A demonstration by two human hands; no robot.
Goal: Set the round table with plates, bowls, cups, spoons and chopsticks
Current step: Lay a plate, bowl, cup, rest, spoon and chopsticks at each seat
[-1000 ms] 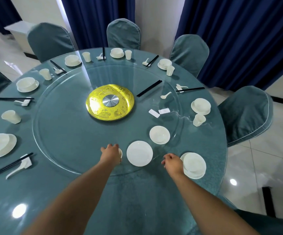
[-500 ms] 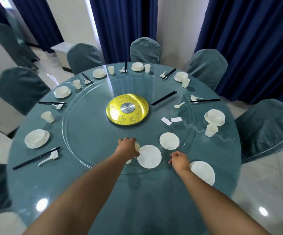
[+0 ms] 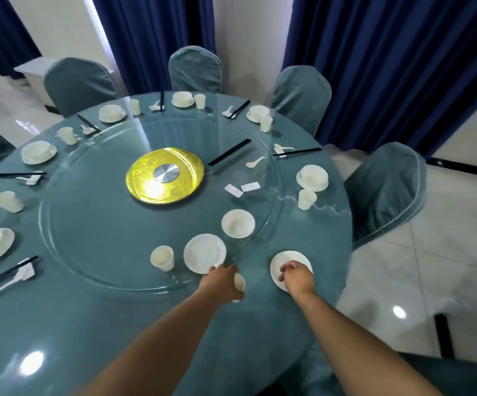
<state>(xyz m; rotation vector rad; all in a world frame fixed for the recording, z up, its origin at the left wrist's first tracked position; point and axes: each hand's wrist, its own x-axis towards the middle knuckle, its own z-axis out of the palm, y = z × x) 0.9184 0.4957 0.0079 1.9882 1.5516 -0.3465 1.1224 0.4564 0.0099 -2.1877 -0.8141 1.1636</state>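
Covered chairs [image 3: 386, 192] and blue curtains [image 3: 388, 52] ring the room.

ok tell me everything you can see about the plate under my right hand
The plate is white, round and glossy, ceramic by the look of it, with a shallow rim. It lies flat on the teal table near its edge, outside the glass turntable, in front of the person. The right hand rests on it with curled fingers and covers much of its near right part, so only its left and far rim shows. Nothing else touches it that I can see.
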